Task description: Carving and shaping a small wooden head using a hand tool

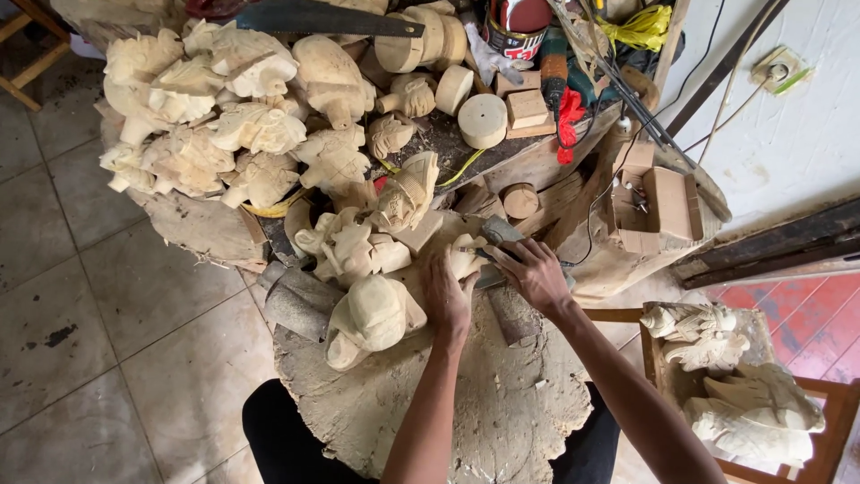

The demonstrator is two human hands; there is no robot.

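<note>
Round rough wooden stump surface [466,403] at lower centre | small pale wood carving [466,255] at frame centre, clasped by left hand [448,296] | grey tool [497,235] gripped by right hand [535,273] | carving judged underway; steady controlled cuts needed.

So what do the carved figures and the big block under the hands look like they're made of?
Carved figures: pale, unfinished wood, by the look; matte cream surfaces with cut facets, no paint. Big block: seemingly a rough wood slab, grey-brown, dusty and chipped. The left hand rests on a small pale carving.
</note>
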